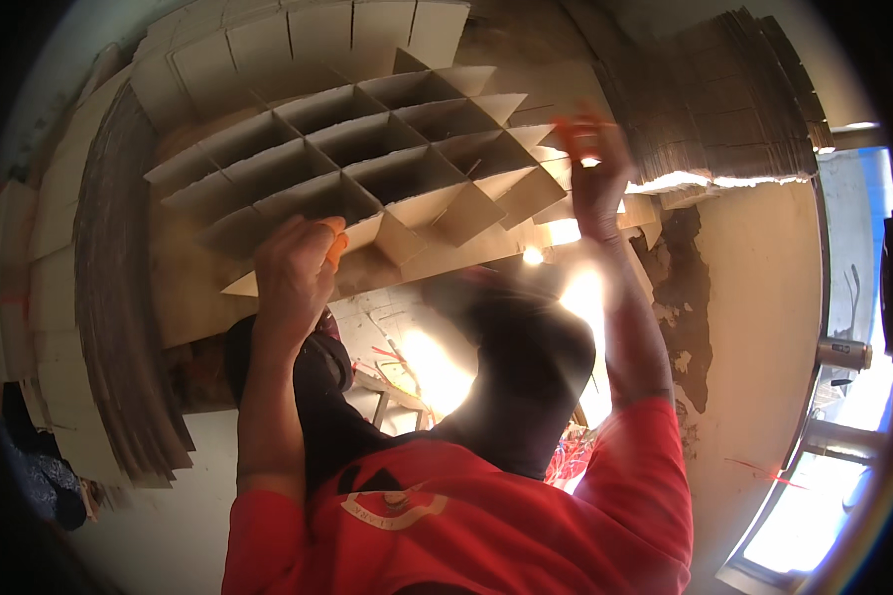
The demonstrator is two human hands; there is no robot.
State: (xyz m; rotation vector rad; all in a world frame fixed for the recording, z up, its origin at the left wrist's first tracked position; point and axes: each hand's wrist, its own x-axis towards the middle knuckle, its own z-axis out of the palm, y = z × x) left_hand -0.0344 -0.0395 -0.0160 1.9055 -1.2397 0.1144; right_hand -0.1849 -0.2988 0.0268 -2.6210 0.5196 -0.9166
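A cardboard partition grid (318, 149) of interlocked strips stands on a cardboard surface in front of me, its cells facing up. Some strips at its right and near side stick out at an angle. My left hand (298, 260) is closed at the grid's near edge, apparently pinching a strip, with orange coverings on its fingers. To the right of the grid, my right hand (597, 164) is raised close to the strip ends. Motion blurs its orange-tipped fingers, so whether they hold anything cannot be made out.
Slotted cardboard sheets (298, 38) lie behind the grid. Tall stacks of cardboard strips stand at the left (119, 288) and far right (724, 94). A pale board (754, 297) with a dark worn patch extends on the right. Red strands (573, 454) lie below, near my legs.
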